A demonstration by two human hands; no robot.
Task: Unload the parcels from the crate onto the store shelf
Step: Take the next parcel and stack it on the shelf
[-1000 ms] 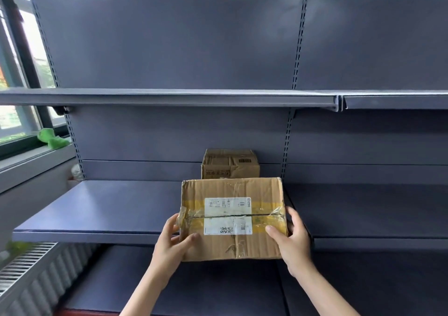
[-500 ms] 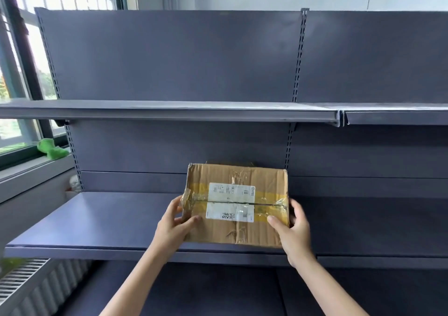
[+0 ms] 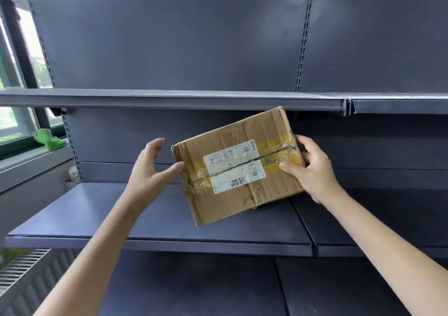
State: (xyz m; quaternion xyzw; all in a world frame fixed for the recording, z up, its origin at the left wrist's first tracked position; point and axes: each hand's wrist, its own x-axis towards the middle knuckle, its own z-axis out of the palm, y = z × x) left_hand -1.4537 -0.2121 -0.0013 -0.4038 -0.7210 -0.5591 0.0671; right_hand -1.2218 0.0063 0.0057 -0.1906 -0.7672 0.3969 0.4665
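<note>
A brown cardboard parcel (image 3: 225,204) with a white label and yellow tape is tilted, right end high, in front of the grey middle shelf (image 3: 116,209). My right hand (image 3: 315,170) grips its right end, thumb on the front face and fingers behind. My left hand (image 3: 150,170) is spread open beside the left end, with only the thumb tip at the parcel's edge. The raised right corner reaches almost to the upper shelf (image 3: 169,101). Whether the low corner touches the middle shelf I cannot tell. No crate is in view.
The shelving unit has a dark back panel with slotted uprights, and a bottom shelf (image 3: 194,286) lies below. To the left are a window sill with a green object (image 3: 49,141) and a radiator (image 3: 21,267). A second shelf bay continues to the right.
The parcel has gone from level to tilted, its right end lifted and carried rightward. My left hand has let go of its left end and opened. The smaller box behind is now hidden.
</note>
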